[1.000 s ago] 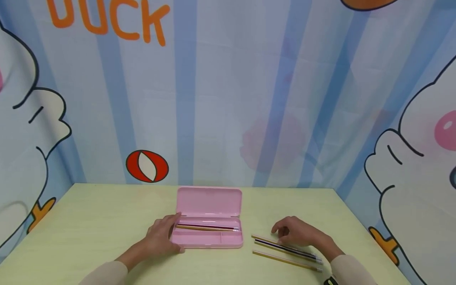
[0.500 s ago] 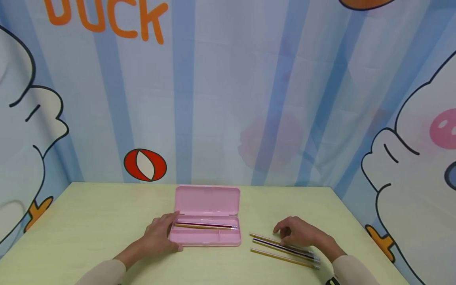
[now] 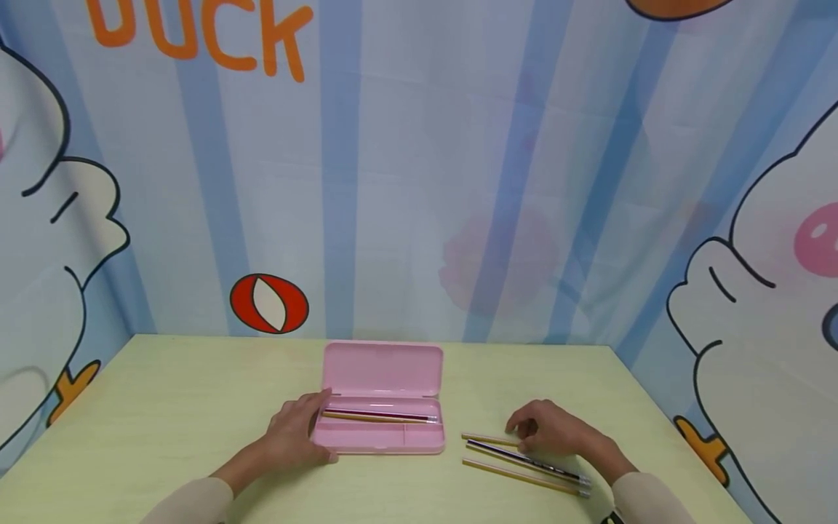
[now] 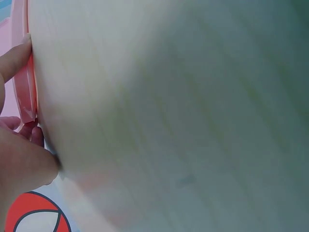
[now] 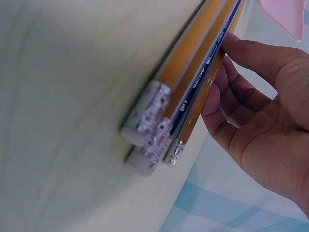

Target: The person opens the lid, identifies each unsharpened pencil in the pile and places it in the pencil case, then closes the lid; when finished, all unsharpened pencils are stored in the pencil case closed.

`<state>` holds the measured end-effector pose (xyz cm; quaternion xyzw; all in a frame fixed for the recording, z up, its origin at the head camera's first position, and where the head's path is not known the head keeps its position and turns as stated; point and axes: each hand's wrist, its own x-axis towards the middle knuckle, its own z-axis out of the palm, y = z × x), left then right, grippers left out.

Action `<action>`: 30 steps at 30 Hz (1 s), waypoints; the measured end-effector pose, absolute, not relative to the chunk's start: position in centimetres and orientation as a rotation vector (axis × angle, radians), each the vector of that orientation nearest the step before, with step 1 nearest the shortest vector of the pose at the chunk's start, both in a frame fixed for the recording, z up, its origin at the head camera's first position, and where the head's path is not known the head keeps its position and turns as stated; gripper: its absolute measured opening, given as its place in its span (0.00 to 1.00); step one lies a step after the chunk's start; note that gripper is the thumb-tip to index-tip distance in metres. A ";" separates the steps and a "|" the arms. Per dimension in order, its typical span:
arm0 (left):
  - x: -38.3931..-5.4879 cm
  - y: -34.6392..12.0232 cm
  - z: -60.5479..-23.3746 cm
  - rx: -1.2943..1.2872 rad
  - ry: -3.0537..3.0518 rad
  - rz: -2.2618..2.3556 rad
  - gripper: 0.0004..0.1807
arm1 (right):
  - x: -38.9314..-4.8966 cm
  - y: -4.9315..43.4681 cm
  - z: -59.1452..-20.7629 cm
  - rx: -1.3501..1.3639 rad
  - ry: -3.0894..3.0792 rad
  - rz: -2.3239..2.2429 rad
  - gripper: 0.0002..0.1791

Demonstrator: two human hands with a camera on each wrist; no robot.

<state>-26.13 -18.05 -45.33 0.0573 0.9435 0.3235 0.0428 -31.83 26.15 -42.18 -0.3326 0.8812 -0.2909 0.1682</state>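
A pink pencil case (image 3: 360,437) lies with its lid raised at the table's middle, two pencils (image 3: 380,416) in its long upper compartment. My left hand (image 3: 291,433) grips the case's left end, thumb near the front corner and fingers at the back; the left wrist view shows the thumb (image 4: 17,60) against the case's side (image 4: 24,92). To the right of the case lie several yellow pencils (image 3: 517,477), one with a dark blue stripe (image 5: 195,84). My right hand (image 3: 553,429) pinches the farthest yellow pencil (image 5: 195,113) between thumb and fingers, eraser end toward the wrist camera.
The pale yellow table (image 3: 216,378) ends at a printed curtain (image 3: 406,182) of blue stripes and duck figures. The raised lid (image 3: 382,369) stands at the case's back, near the table's far edge.
My right hand has shifted slightly to the right, and the farthest pencil lies at a flatter angle, apart from the blue-striped one. My left hand stays on the case.
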 end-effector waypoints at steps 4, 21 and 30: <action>-26.2 -18.0 -45.4 0.174 2.884 0.986 0.58 | -31.9 26.2 -42.5 -0.967 2.512 -0.840 0.11; -26.3 -17.9 -45.4 0.152 2.874 0.986 0.57 | -32.3 25.8 -42.7 -1.000 2.597 -0.792 0.11; -26.3 -18.1 -45.4 0.170 2.876 0.989 0.57 | -32.4 25.0 -42.0 -1.109 2.594 -0.681 0.16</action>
